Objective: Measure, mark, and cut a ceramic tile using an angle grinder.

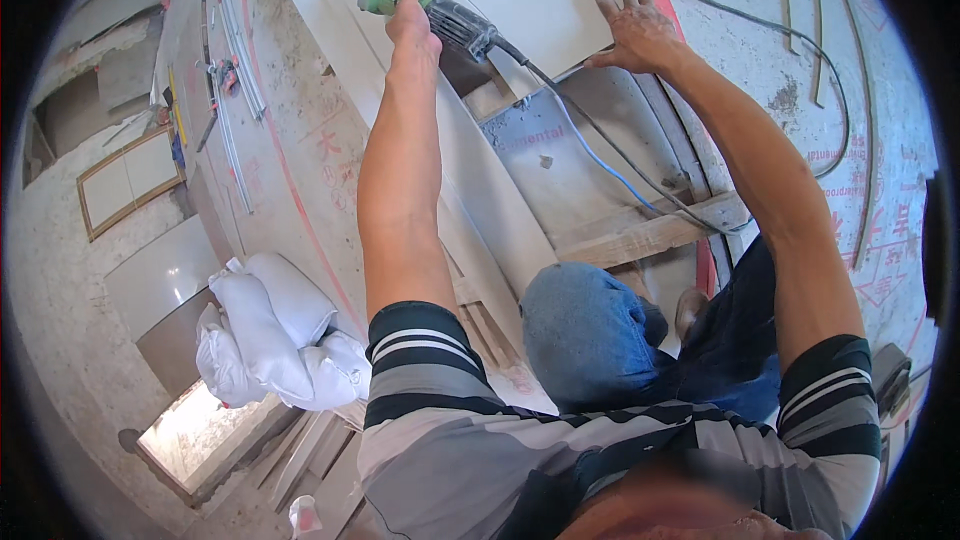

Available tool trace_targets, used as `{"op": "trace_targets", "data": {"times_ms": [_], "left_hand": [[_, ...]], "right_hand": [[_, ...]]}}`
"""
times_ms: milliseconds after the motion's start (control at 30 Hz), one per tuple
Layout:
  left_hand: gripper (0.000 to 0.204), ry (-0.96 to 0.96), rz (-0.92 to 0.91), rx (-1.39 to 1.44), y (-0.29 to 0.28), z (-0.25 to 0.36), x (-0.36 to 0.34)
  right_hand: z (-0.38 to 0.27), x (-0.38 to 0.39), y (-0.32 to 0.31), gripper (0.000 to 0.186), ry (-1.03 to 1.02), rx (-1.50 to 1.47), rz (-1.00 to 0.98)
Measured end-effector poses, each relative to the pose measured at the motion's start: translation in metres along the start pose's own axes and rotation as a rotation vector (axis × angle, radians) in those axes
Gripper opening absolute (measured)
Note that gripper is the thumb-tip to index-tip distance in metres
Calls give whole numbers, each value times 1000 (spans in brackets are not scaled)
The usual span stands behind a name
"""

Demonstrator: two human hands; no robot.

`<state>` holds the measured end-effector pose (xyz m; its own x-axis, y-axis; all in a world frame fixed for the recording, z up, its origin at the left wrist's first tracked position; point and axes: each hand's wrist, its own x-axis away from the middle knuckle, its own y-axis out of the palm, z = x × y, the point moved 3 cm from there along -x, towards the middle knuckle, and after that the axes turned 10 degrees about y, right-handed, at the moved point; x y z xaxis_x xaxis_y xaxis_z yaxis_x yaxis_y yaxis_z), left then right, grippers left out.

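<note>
Framed panel: left edge of the frame, a pale rectangle in a wooden border, lying on the rough grey floor.
White sacks: lower left, a heap of tied white bags, just beside the striped sleeve of the left arm.
Long pale board: runs from the upper middle down toward the centre, passing under the left forearm.
Left hand: upper middle, closed around the body of the angle grinder, knuckles up, arm stretched far forward.
Angle grinder: top centre, green head and dark grey body, held in the left hand, its front end at the left edge of the white tile; whether the disc touches the tile cannot be told.
Cord: dark cable with a blue one alongside, leaving the grinder's rear and trailing down to the right over the wooden beam.
White tile: top centre, a flat pale slab resting on supports, between the two hands.
Right hand: upper right of centre, open and flat, fingers spread, pressing on the tile's right edge.
Wooden beam: right of centre, lying across below the tile.
Blue-clad knee: lower centre, bent, beneath the arms.
</note>
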<state>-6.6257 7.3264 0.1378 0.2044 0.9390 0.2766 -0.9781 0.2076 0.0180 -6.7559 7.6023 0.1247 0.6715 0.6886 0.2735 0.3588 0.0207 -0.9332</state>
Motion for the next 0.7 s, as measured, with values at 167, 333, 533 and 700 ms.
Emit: {"op": "trace_targets", "data": {"times_ms": [167,333,533,700], "left_hand": [[53,-36,5,13,3,-13,-10],[53,-23,-3,11,6,-16,-12],[46,-16,-5,-39,9,-11,-6],[52,-33,29,-38,9,-10,-1]], "right_hand": [[-1,1,-1,114,-10,-18,3],[-4,4,-3,115,2,27,-5],[-7,6,-17,111,-17,2,23],[-1,11,-27,112,-26,-52,-174]]}}
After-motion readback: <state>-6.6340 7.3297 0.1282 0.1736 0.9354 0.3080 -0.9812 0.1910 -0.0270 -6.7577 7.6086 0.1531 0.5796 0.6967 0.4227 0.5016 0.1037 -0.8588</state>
